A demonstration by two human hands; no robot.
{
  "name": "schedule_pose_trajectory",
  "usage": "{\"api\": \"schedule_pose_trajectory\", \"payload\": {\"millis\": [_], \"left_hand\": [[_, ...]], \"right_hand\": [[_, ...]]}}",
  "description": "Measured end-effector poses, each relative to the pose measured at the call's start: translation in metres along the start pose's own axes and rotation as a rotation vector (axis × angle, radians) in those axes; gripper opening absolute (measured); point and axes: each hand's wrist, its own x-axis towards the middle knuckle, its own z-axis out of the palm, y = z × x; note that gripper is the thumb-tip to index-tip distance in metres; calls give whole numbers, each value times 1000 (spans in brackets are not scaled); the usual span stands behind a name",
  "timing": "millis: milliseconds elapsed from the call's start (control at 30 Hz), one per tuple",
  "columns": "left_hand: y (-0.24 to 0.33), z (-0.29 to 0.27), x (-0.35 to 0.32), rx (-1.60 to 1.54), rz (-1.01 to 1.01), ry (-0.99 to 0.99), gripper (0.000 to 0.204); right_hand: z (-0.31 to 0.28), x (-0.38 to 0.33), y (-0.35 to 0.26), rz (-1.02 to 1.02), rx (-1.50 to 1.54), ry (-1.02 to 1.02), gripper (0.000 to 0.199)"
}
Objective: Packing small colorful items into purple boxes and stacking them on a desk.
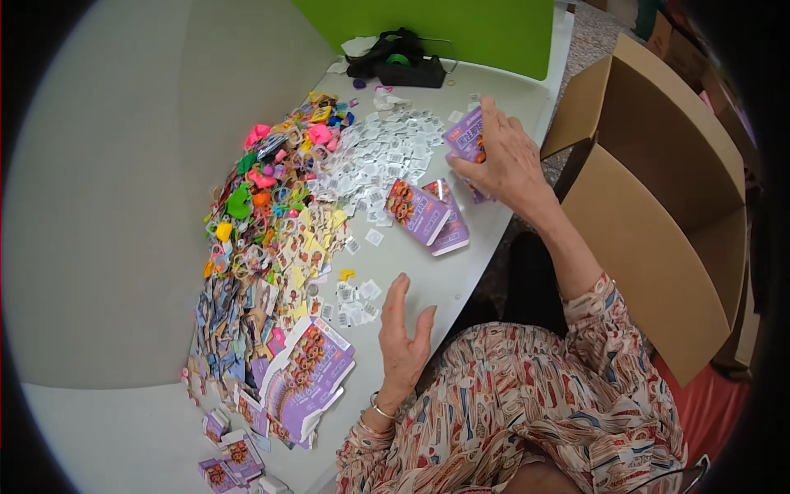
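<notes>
My right hand (512, 160) is at the table's right edge, its thumb and fingers around a small purple printed box (465, 136). The palm hides part of that box, and another purple piece shows just below it. Two more purple boxes lie beside it, one box (417, 212) partly over the other box (448, 239). Nearer to me, my left hand (403, 350) hovers over the table edge with fingers apart and nothing in it. To its left lies a fanned stack of flat purple cartons (317, 370).
Small white printed squares (387, 144) spread over the table beside a heap of colourful small toys (255, 189) and folded paper slips (234, 321). A black tape dispenser (411, 70) stands by the green panel (461, 33). An open cardboard box (650, 239) is at the right.
</notes>
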Motion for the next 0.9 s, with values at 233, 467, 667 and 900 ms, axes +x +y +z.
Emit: {"api": "schedule_pose_trajectory", "payload": {"millis": [233, 467, 667, 900], "left_hand": [[-11, -10, -7, 52, -9, 31, 50], [-11, -8, -5, 66, -16, 24, 50], [-11, -9, -9, 100, 3, -8, 55], [-18, -17, 3, 452, 280, 124, 66]], "right_hand": [[21, 3, 8, 114, -118, -371, 79], [51, -55, -59, -267, -66, -245, 89], [74, -63, -42, -282, -121, -359, 75], [4, -87, -68, -436, 362, -851, 74]]}}
